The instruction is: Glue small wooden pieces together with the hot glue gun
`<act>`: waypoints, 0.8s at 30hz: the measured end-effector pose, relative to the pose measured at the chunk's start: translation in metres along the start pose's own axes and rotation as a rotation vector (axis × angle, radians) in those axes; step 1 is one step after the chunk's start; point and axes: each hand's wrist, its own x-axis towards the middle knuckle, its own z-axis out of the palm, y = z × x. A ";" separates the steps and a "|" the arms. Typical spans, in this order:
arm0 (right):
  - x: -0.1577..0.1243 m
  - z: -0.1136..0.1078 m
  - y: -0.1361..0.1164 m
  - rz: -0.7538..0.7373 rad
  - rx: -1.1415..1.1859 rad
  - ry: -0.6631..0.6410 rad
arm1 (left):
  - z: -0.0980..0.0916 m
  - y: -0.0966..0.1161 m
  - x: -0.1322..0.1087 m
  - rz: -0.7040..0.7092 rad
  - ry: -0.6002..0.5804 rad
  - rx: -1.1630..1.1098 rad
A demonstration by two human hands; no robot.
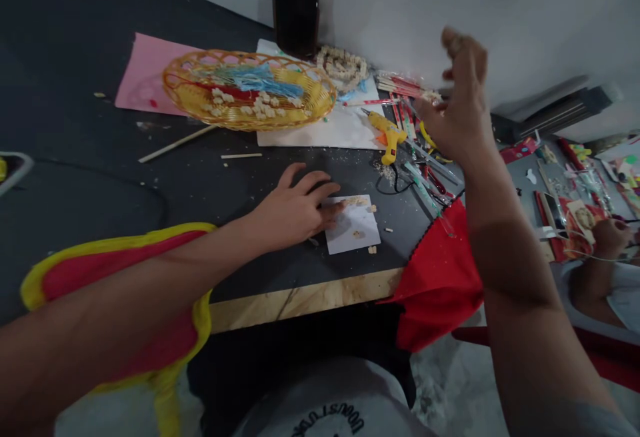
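Observation:
My left hand point(295, 207) lies over the dark tabletop with its fingers spread. A fingertip touches the left side of a small white card point(353, 227), which bears small pale beige pieces point(357, 234) and a cluster near its upper edge. Two other beige bits lie at the card's right side. My right hand point(463, 97) is raised above the table's right part, slightly blurred, with fingers bent and thumb apart; I make out nothing held in it. Below it lies a yellow glue gun point(393, 137), nearest the hand among scattered sticks.
A yellow wicker basket point(320, 100) holds blue strands and pale clusters. Thin sticks point(241, 156) lie before it, beside a pink sheet point(143, 77). Red cloth point(440, 284) hangs over the table edge. A co-worker's hand point(610, 237) is at far right. A red-yellow chair back point(125, 350) stands left.

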 end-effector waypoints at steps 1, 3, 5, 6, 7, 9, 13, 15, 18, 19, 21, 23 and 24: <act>-0.018 0.002 -0.005 0.003 0.013 -0.014 | -0.001 0.000 0.000 -0.003 -0.006 -0.003; -0.056 0.009 -0.016 0.101 0.089 -0.111 | -0.003 0.001 0.000 -0.006 -0.037 -0.002; -0.092 0.020 -0.026 0.191 0.173 -0.276 | -0.004 0.001 0.000 -0.019 -0.073 -0.004; -0.107 0.026 -0.030 0.227 0.205 -0.327 | -0.005 0.002 0.000 -0.027 -0.084 -0.010; -0.120 0.032 -0.033 0.252 0.223 -0.362 | -0.005 0.002 0.000 -0.032 -0.087 -0.018; -0.137 0.043 -0.037 0.299 0.237 -0.409 | -0.005 0.002 -0.001 -0.035 -0.078 -0.033; -0.146 0.059 -0.041 0.331 0.192 -0.400 | -0.003 0.001 -0.001 -0.035 -0.053 -0.080; -0.146 0.062 -0.043 0.328 0.183 -0.393 | -0.004 0.000 -0.001 -0.031 -0.048 -0.089; -0.144 0.063 -0.046 0.319 0.203 -0.382 | -0.006 0.000 0.000 -0.015 -0.073 -0.064; -0.144 0.063 -0.047 0.313 0.204 -0.382 | -0.006 0.001 0.000 -0.015 -0.081 -0.060; -0.144 0.063 -0.049 0.307 0.191 -0.383 | -0.006 0.001 0.000 -0.023 -0.088 -0.064; -0.144 0.063 -0.050 0.305 0.168 -0.384 | -0.006 0.001 0.000 -0.028 -0.089 -0.064; -0.144 0.063 -0.051 0.306 0.160 -0.382 | -0.005 0.001 0.000 -0.027 -0.090 -0.060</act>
